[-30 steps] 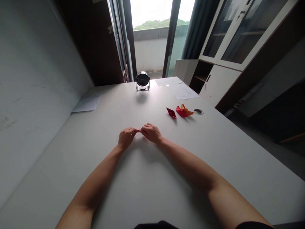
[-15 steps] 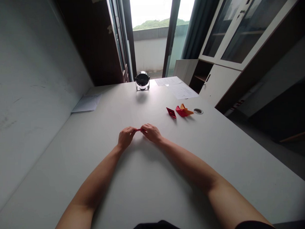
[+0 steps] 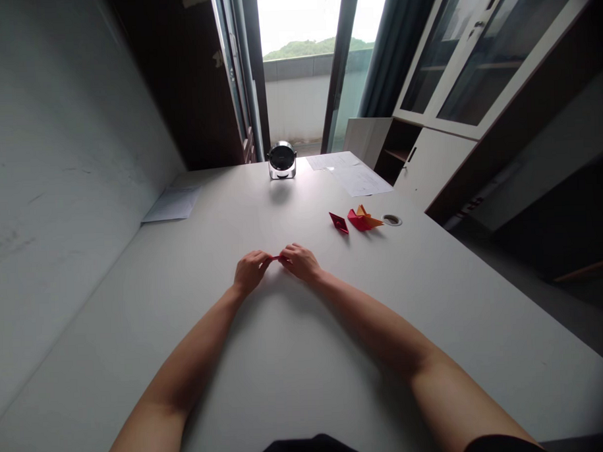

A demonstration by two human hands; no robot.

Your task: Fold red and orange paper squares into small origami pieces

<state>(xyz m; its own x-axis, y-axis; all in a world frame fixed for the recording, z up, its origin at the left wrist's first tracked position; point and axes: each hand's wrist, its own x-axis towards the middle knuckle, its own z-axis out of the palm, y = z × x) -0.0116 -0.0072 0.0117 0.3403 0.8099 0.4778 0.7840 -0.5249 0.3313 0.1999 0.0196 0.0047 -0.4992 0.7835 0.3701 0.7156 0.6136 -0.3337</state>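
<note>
"What was the left hand (image 3: 250, 270) doing?"

"Pinching one side of the red piece (image 3: 276, 258), in front of the person, around the middle of the table (image 3: 281, 358)."

"And the right hand (image 3: 299, 260)?"

"Pinching the other side. A short stretch showed between them; the hands hid the rest."

"Did the piece touch the table?"

"I couldn't tell."

"What lay nearby?"

"Beyond the right hand and off to its right, a red diamond (image 3: 339, 223) sat just beside a red fold (image 3: 359, 221) and an orange fold (image 3: 374, 221), which overlapped in view. A ring (image 3: 392, 220) was just right of those. Farther back stood a lamp (image 3: 282, 157)."
</note>
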